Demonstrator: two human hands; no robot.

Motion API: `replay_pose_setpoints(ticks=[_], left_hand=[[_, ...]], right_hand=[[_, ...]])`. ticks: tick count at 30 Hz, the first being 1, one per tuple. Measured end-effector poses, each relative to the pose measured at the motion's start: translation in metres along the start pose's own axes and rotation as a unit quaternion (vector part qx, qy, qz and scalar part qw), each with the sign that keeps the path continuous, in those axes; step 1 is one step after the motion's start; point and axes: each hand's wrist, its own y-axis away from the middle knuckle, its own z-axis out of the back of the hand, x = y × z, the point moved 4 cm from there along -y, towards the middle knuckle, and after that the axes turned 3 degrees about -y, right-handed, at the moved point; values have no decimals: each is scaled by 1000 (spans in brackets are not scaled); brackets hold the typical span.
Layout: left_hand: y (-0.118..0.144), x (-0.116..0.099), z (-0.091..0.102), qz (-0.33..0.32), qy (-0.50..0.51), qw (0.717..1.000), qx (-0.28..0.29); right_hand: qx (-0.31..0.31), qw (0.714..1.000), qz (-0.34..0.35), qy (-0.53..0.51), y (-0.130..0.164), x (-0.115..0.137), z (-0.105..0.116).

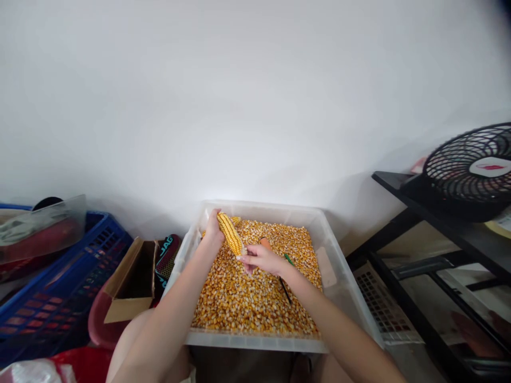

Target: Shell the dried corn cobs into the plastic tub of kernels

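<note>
My left hand (213, 230) is wrapped around the upper end of an ear of corn (229, 234) with dry yellow kernels. The ear slants down to the right over a clear plastic bin (347, 276). At its lower end, the fingers of my right hand (259, 259) are closed on the pale tip. Beneath both hands, loose corn kernels (255, 308) fill much of the bin. Another ear of corn (236, 220) lies partly hidden behind the held one. Beside my right hand, an orange object (265, 242) and a thin dark rod (285, 291) rest among the kernels, partly covered by my hand and forearm.
To the left are a blue plastic crate (59, 282), an open cardboard box (130, 276) in a reddish basin (99, 319), and a dark speaker-like item (166, 258). On the right, a black fan (471, 165) stands on a black rack (435, 218). A white wall (255, 106) rises behind the bin.
</note>
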Motion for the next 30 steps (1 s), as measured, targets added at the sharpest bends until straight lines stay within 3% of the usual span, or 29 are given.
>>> replay_pose_setpoints(ticks=[8, 13, 19, 21, 25, 30], left_hand=[[4, -3, -4, -13, -22, 1000, 10], [8, -7, -7, -54, -41, 997, 34], [23, -13, -22, -80, 65, 969, 226], [27, -13, -24, -71, 71, 962, 255], [27, -13, -24, -99, 22, 972, 212], [23, -14, -23, -134, -23, 976, 172]], right_hand=[[-24, 997, -30, -67, -3, -11, 2], [-37, 984, -67, -163, -5, -18, 6], [47, 963, -10, -264, -1, -6, 7], [67, 960, -1, -274, 1, -2, 6], [93, 968, -22, -234, 2, -2, 5], [66, 978, -31, -194, -3, -7, 10]])
